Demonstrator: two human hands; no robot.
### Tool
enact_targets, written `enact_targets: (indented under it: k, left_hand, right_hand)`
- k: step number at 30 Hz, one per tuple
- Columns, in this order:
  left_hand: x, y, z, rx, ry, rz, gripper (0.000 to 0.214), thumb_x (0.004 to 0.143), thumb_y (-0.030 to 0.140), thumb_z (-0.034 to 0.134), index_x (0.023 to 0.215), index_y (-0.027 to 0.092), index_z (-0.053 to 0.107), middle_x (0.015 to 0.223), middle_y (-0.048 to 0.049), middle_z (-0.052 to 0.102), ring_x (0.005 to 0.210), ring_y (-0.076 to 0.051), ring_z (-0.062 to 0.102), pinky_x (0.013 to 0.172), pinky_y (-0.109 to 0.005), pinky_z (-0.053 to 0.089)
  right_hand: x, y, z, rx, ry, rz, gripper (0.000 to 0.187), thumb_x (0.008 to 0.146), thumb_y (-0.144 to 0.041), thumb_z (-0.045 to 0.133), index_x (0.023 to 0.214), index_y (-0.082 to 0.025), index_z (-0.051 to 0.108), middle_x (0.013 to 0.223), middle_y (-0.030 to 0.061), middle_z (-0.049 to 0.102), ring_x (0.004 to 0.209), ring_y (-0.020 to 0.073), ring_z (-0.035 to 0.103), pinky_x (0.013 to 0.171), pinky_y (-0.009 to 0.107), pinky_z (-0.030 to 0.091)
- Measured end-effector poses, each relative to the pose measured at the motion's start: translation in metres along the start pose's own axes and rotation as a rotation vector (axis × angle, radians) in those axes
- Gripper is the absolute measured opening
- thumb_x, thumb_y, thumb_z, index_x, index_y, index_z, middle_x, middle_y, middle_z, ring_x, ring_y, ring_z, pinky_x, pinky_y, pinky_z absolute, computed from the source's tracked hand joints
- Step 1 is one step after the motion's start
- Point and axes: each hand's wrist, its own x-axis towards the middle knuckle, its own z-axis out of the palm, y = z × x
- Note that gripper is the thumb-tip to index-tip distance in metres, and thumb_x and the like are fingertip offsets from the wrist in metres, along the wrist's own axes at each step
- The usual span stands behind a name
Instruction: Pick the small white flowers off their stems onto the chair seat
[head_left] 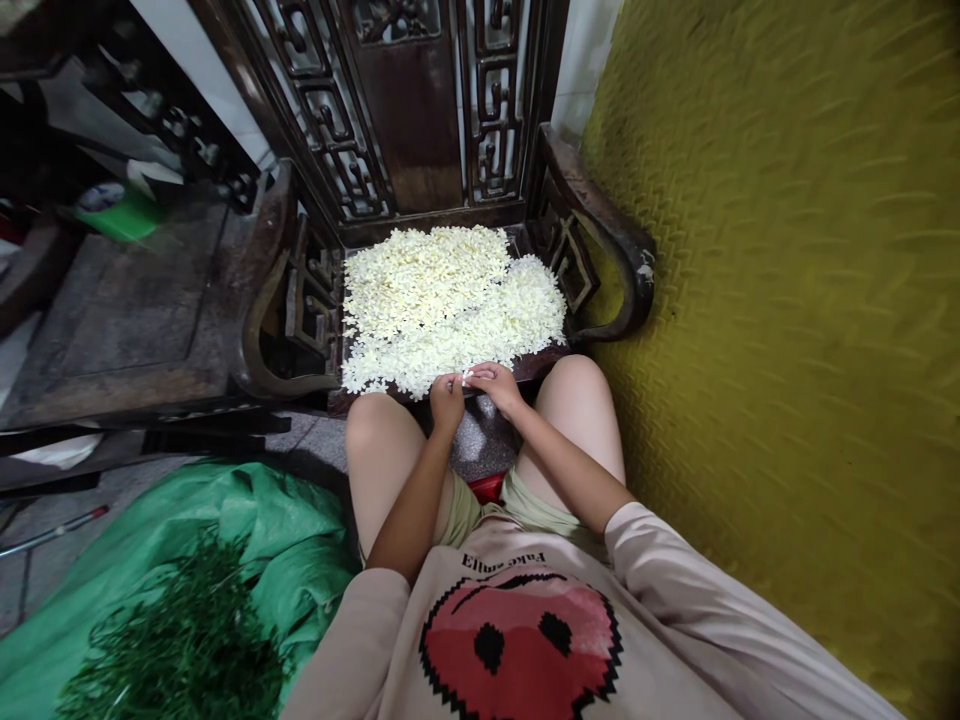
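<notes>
My left hand and my right hand meet at the front edge of a dark carved wooden armchair. Between their pinched fingertips is a tiny white flower, partly covered by the fingers. Both hands are closed around it. Just beyond them, the seat carries a wide heap of small loose blossoms: creamy yellow flowers toward the back and whiter flowers nearer the front. Some white ones reach the seat's front edge beside my left hand.
My knees flank the seat front. A yellow textured panel stands close on the right. At left is a wooden table bearing a green roll-like item. Green sheeting with leafy greens lies lower left.
</notes>
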Motion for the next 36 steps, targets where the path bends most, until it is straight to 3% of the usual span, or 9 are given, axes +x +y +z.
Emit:
enact_targets:
  k: [8, 29, 36]
  left_hand:
    - [-0.003, 0.009, -0.003, 0.061, 0.0, 0.022, 0.018, 0.077, 0.028, 0.043, 0.075, 0.017, 0.057, 0.08, -0.0063, 0.059, 0.08, -0.019, 0.055, 0.076, -0.033, 0.042]
    - [-0.008, 0.016, -0.002, -0.049, 0.008, -0.02, 0.018, 0.079, 0.031, 0.042, 0.071, 0.018, 0.053, 0.074, -0.0039, 0.056, 0.072, -0.016, 0.052, 0.071, -0.029, 0.042]
    - [-0.009, 0.017, 0.0, -0.171, -0.016, -0.038, 0.022, 0.074, 0.037, 0.052, 0.076, 0.017, 0.057, 0.074, -0.0029, 0.056, 0.068, -0.014, 0.051, 0.068, -0.027, 0.042]
  right_hand:
    - [-0.002, 0.001, 0.001, -0.011, 0.031, -0.054, 0.035, 0.044, -0.026, 0.076, 0.068, -0.018, 0.052, 0.068, -0.0011, 0.059, 0.067, 0.0122, 0.057, 0.071, 0.028, 0.047]
    - [-0.003, -0.004, 0.001, -0.242, 0.08, -0.086, 0.019, 0.056, -0.031, 0.067, 0.069, -0.017, 0.064, 0.074, 0.0038, 0.067, 0.072, 0.0184, 0.062, 0.074, 0.032, 0.048]
    - [-0.002, -0.004, -0.002, -0.298, 0.076, -0.167, 0.018, 0.059, -0.032, 0.063, 0.068, -0.017, 0.061, 0.079, 0.0051, 0.066, 0.071, 0.0179, 0.061, 0.071, 0.031, 0.047]
